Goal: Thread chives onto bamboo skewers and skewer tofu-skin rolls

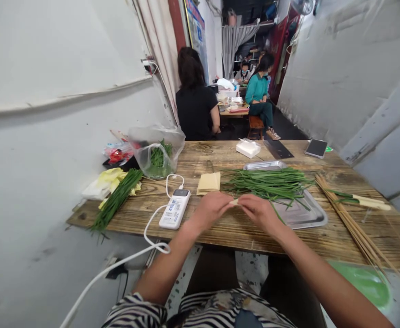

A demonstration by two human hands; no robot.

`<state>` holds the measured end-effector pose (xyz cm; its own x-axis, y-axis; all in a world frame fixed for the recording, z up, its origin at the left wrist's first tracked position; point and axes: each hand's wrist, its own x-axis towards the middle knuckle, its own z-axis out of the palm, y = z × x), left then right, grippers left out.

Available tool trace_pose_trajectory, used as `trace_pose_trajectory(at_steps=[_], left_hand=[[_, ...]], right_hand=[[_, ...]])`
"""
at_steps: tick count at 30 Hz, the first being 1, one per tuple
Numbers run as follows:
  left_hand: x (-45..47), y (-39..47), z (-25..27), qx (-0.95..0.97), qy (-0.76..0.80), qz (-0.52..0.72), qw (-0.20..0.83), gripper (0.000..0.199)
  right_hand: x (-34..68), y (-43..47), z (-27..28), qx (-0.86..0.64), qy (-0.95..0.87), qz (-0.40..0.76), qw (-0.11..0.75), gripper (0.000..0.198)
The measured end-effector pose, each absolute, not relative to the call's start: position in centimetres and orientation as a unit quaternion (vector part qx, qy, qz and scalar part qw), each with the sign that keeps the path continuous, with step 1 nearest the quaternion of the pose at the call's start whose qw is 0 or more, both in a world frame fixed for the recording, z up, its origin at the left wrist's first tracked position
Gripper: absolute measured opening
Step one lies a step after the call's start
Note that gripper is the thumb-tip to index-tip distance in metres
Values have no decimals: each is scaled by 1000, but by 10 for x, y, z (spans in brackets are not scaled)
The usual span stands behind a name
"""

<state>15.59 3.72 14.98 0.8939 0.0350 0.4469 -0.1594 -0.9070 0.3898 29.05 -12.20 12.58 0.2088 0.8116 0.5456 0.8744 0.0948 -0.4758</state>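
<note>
Both of my hands meet over the front of the wooden table. My left hand (215, 207) and my right hand (257, 210) pinch opposite ends of a small pale rolled tofu sheet (234, 202). Just beyond my left hand lies a stack of square beige tofu sheets (208, 183). Long green chives (268, 182) are heaped behind my right hand, partly over a metal tray (318, 218). My fingers hide most of the held sheet, so I cannot tell whether anything is inside it.
Bamboo skewers (348, 223) and a pale roll with chives (372, 203) lie right. Left are a white power bank (175, 209) with a cable, a chive bundle (120, 198) and a plastic bag (157, 155). Tissues (248, 148) and a phone (316, 148) lie behind. People sit beyond.
</note>
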Motion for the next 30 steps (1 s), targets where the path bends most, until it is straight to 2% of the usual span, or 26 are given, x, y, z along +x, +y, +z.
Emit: trace_pose_trajectory(at_steps=[2, 6, 18, 20, 25, 30], left_hand=[[144, 32, 132, 965, -62, 203, 156, 27], [120, 17, 93, 969, -80, 200, 117, 25], [104, 8, 73, 956, -54, 272, 93, 22], [104, 6, 74, 961, -44, 260, 84, 28], [110, 2, 78, 985, -43, 158, 55, 62], [108, 0, 74, 989, -43, 136, 25, 65]], right_hand=[[287, -132, 105, -674, -654, -57, 339, 26], [278, -154, 77, -690, -673, -97, 250, 23], [258, -172, 81, -702, -656, -129, 245, 19], [252, -174, 78, -709, -646, -137, 247, 20], [239, -177, 72, -724, -626, -150, 248, 22], [231, -176, 75, -721, -624, -155, 259, 22]])
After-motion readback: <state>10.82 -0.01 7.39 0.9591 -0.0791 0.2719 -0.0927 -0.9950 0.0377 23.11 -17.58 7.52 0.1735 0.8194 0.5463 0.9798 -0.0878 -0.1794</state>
